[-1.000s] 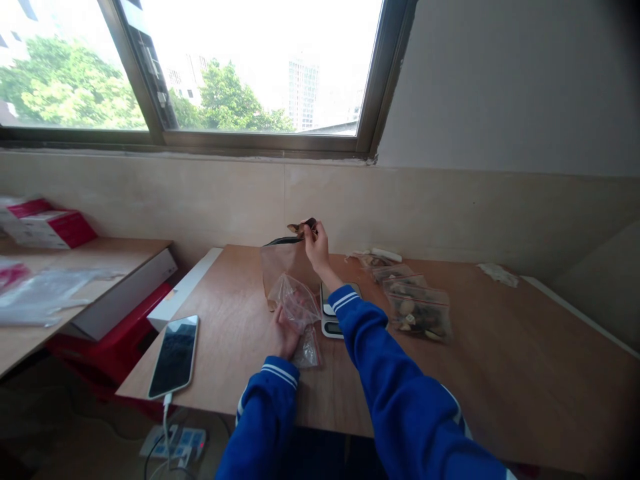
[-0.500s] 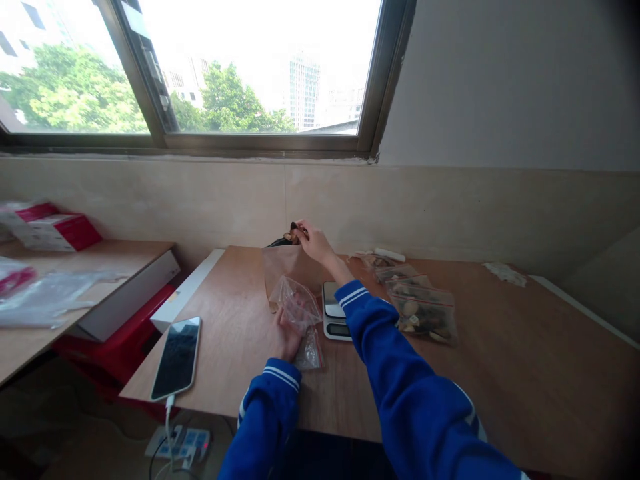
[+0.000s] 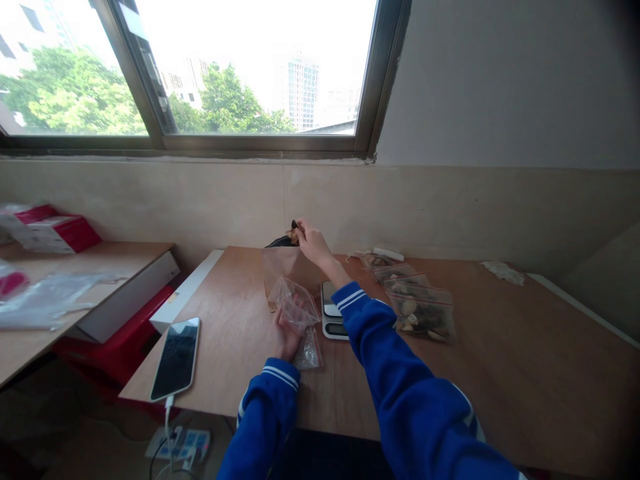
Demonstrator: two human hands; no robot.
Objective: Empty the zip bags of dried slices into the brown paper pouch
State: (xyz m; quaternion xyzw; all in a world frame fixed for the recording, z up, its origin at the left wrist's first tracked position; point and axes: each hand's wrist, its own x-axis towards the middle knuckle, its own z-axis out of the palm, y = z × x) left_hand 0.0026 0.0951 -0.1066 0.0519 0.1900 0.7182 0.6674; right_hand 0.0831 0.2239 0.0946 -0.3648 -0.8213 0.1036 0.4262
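Note:
My right hand (image 3: pixel 311 243) reaches forward over the open top of a brown paper bag (image 3: pixel 289 268) and pinches small brownish pieces (image 3: pixel 294 233) at its mouth. My left hand (image 3: pixel 287 335) rests on the wooden table (image 3: pixel 500 373) and grips a small clear zip bag (image 3: pixel 295 306), held up in front of the paper bag. Another flat clear bag (image 3: pixel 309 350) lies under it. A small digital scale (image 3: pixel 333 312) sits just right of the left hand, partly behind my blue sleeve.
Several filled zip bags with red seals (image 3: pixel 420 310) lie right of the scale. A phone (image 3: pixel 175 358) on a charging cable lies at the table's left front corner. A white box (image 3: pixel 183 292) sits along the left edge. A second table with red-and-white boxes (image 3: pixel 53 230) stands left.
My right hand has dropped from above the paper bag down to its mouth, still pinching the brown pieces. The left hand with the clear bag has stayed put.

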